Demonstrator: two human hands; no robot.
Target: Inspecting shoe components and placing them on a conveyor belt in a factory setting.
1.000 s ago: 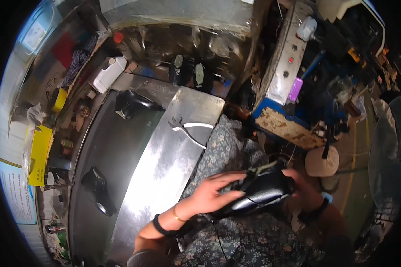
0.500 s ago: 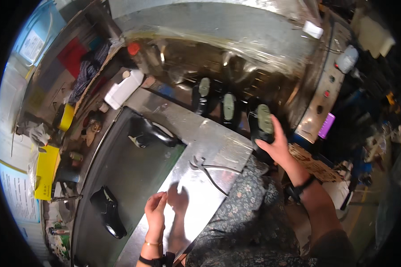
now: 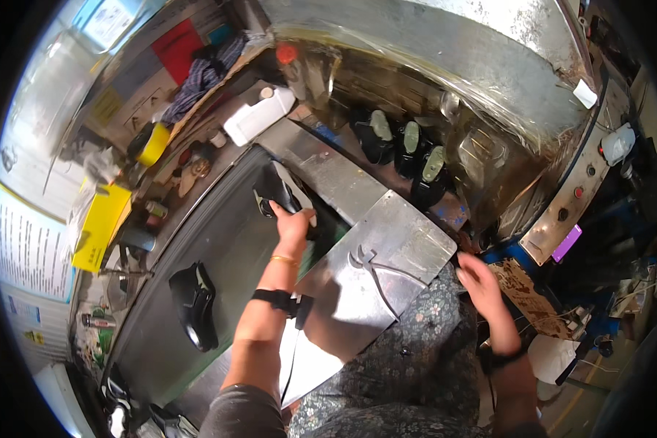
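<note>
My left hand (image 3: 293, 225) grips the near end of a black shoe (image 3: 276, 182) lying at the far end of the dark conveyor belt (image 3: 230, 244). Its thumb and fingers lie to either side of the shoe. My right hand (image 3: 480, 283) holds nothing; its slightly bent fingers are apart beside the right corner of the metal worktable (image 3: 409, 230). A second black shoe (image 3: 194, 305) lies nearer on the belt. Beyond the table, three black shoes with pale green tops (image 3: 432, 166) stand close together in a recess. Pincers (image 3: 372, 266) lie on the worktable.
A white jug (image 3: 259, 113) stands behind the belt, near a red-capped bottle (image 3: 287, 55). On the left are a yellow box (image 3: 101, 226) and a roll of yellow tape (image 3: 153, 144). At right runs a control panel with buttons (image 3: 578, 192). Plastic film (image 3: 445, 62) hangs over the recess.
My right hand has let go of the rightmost green-topped shoe and drawn back toward me. The left hand has reached forward over the belt and taken hold of the far shoe. The view has shifted.
</note>
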